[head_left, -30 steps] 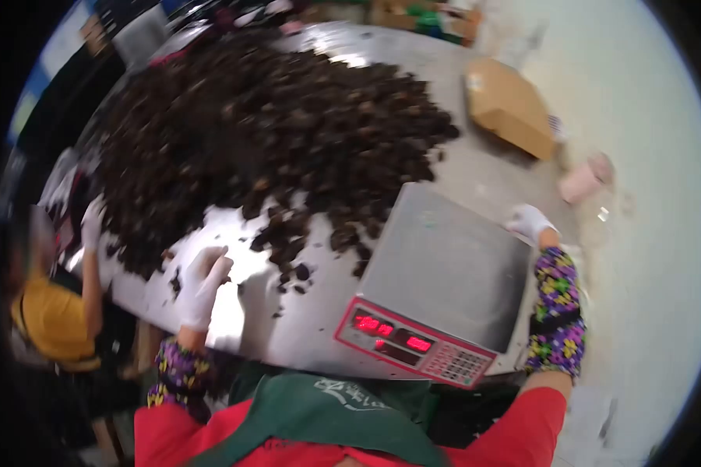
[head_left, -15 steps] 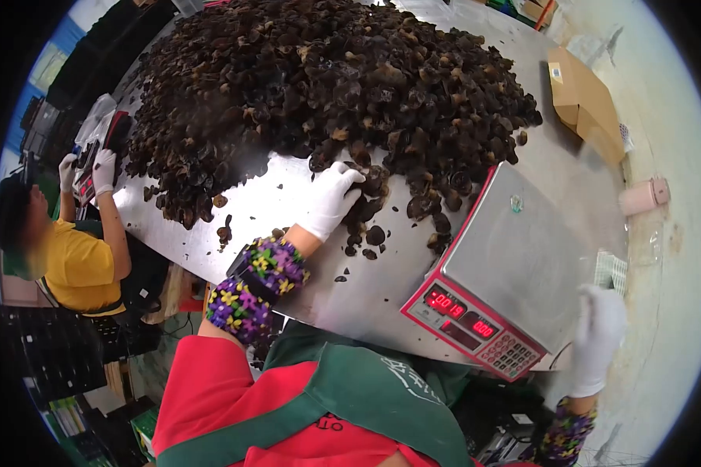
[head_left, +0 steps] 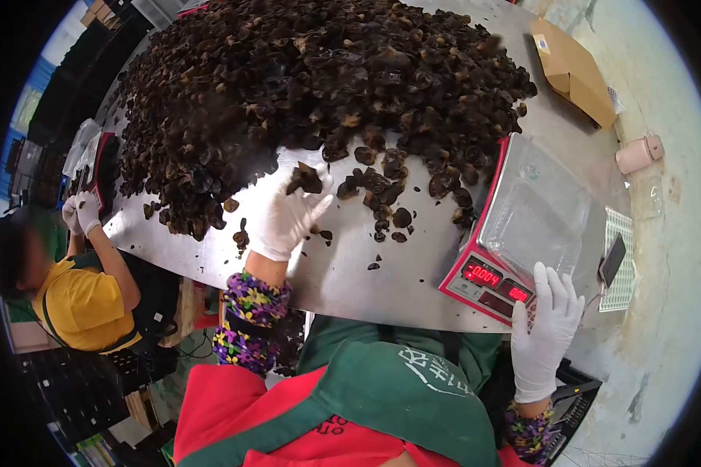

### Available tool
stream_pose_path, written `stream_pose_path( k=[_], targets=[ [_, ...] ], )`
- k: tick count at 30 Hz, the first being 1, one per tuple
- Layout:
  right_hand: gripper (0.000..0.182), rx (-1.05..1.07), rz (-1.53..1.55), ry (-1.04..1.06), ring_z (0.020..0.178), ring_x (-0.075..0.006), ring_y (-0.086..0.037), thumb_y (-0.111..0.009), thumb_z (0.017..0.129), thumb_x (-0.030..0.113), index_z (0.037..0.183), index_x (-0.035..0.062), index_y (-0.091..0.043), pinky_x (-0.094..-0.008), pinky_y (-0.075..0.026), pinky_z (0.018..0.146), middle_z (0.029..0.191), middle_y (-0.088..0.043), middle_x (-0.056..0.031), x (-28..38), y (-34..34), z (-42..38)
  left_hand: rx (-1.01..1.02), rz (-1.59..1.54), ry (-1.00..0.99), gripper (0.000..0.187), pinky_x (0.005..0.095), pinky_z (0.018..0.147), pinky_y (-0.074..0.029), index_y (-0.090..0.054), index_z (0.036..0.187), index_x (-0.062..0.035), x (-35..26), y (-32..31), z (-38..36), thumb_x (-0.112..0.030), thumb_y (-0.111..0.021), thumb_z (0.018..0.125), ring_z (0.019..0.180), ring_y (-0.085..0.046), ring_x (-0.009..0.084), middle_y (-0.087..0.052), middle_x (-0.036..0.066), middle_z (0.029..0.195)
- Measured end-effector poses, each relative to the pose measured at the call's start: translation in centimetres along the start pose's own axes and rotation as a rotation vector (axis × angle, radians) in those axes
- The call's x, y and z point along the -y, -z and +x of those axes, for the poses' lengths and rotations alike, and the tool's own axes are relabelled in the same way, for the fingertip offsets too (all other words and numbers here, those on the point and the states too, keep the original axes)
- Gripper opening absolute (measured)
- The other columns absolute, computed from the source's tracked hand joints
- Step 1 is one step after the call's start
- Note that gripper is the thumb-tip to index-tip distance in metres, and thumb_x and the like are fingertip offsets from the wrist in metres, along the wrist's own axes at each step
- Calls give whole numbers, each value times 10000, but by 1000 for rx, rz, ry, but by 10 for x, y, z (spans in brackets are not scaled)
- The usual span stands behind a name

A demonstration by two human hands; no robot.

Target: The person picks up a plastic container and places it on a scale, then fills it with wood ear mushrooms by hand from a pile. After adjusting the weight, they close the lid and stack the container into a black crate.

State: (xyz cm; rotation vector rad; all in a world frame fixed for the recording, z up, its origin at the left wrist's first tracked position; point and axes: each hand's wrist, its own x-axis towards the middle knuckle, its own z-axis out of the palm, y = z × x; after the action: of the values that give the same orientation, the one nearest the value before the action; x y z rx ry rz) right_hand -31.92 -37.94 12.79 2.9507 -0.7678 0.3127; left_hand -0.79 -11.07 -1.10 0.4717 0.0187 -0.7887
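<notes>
My left hand point(head_left: 284, 222), in a white glove, is over the metal table in front of the pile and holds a dark piece of wood ear mushroom point(head_left: 304, 179) at its curled fingers. A large heap of wood ear mushrooms point(head_left: 327, 86) lies just beyond it. My right hand point(head_left: 545, 327), also gloved, is open with fingers stretched, over the keypad corner of a red digital scale point(head_left: 475, 289). A clear plastic container point(head_left: 533, 214) sits on the scale's plate. The scale's display is lit with red digits.
Loose mushroom pieces point(head_left: 382, 191) lie between the heap and the scale. A cardboard box point(head_left: 572, 74), a pink container point(head_left: 639, 153) and a dark phone-like object point(head_left: 612, 259) are on the right. At left, a gloved co-worker in yellow point(head_left: 89, 300) is beside another scale point(head_left: 101, 171).
The clear container is now on the scale, and my right hand has come in from the right to the keypad corner. My left hand has drawn back from the heap with a mushroom piece.
</notes>
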Motion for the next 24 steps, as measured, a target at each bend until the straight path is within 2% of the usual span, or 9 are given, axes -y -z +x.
stream_pose_path(
  k=[1, 4, 6, 7, 11, 13, 17, 21, 24],
  targets=[
    [549, -2, 0, 4, 1253, -322, -485, -666, 859, 165, 1392, 129, -542, -590, -274, 1136, 1292, -571, -74, 2, -9, 0, 34, -177, 103, 313, 498, 1000, -524, -570, 1275, -69, 6, -6, 0, -243, -573, 1015, 1183, -578, 270, -589, 122, 1310],
    [386, -87, 140, -44, 1146, -283, -538, -618, 912, 100, 1295, 155, -633, -566, -312, 1109, 1089, -628, -35, 7, -34, 2, -66, 523, -237, 114, 360, 896, -535, -578, 1105, -97, 65, -85, -10, -121, -570, 994, 1078, -639, 235, -621, 141, 1263],
    [374, -111, 150, -25, 1102, -269, -554, -624, 911, 104, 1280, 164, -646, -560, -319, 1106, 1055, -627, -27, 10, -43, 4, 161, 655, -257, 155, 335, 904, -525, -580, 1063, -81, 96, -139, -17, -47, -643, 926, 1086, -631, 199, -632, 140, 1255],
    [362, -135, 162, -27, 1058, -254, -569, -630, 910, 108, 1265, 172, -660, -554, -327, 1102, 1021, -626, -19, 12, -47, 5, 315, 1007, -608, 191, 360, 886, -519, -601, 1001, -96, 115, -154, -7, -42, -704, 849, 1042, -651, 227, -648, 111, 1230],
    [155, -221, 109, 22, 976, -262, -578, -663, 868, 100, 1023, 106, -662, -552, -341, 1094, 960, -624, -30, 9, -55, 7, 430, 1443, -953, 216, 436, 935, -458, -620, 925, -127, 175, -187, 17, -111, -751, 755, 1040, -610, 331, -642, 44, 1208],
    [94, -220, 128, 31, 962, -268, -573, -672, 853, 96, 932, 88, -621, -555, -345, 1090, 943, -618, -38, 7, -52, 9, 447, 1551, -902, 228, 442, 982, -438, -646, 969, -130, 188, -184, 25, -149, -759, 772, 1130, -583, 320, -633, 59, 1229],
    [293, -177, 205, 0, 1040, -240, -579, -683, 841, 112, 1134, 123, -666, -558, -282, 1139, 1030, -644, -14, -4, -45, 7, 452, 1402, -806, 271, 436, 993, -452, -696, 1057, -120, 162, -171, 24, -149, -755, 794, 1185, -564, 339, -630, 113, 1214],
    [450, -209, 294, -61, 1147, -211, -562, -697, 838, 120, 1283, 167, -646, -562, -215, 1184, 1123, -635, 4, -15, -42, -2, -57, 1857, -775, 353, 417, 1011, -457, -661, 1181, -106, 107, -93, 31, -138, -724, 835, 1129, -581, 371, -578, 178, 1288],
    [433, -272, 327, -61, 1136, -210, -569, -698, 839, 111, 1265, 174, -655, -561, -220, 1180, 1136, -634, 10, -23, -48, -4, -183, 2072, -690, 449, 420, 1004, -468, -629, 1236, -113, 77, -44, 38, -212, -759, 818, 1149, -567, 373, -554, 184, 1308]
  ],
)
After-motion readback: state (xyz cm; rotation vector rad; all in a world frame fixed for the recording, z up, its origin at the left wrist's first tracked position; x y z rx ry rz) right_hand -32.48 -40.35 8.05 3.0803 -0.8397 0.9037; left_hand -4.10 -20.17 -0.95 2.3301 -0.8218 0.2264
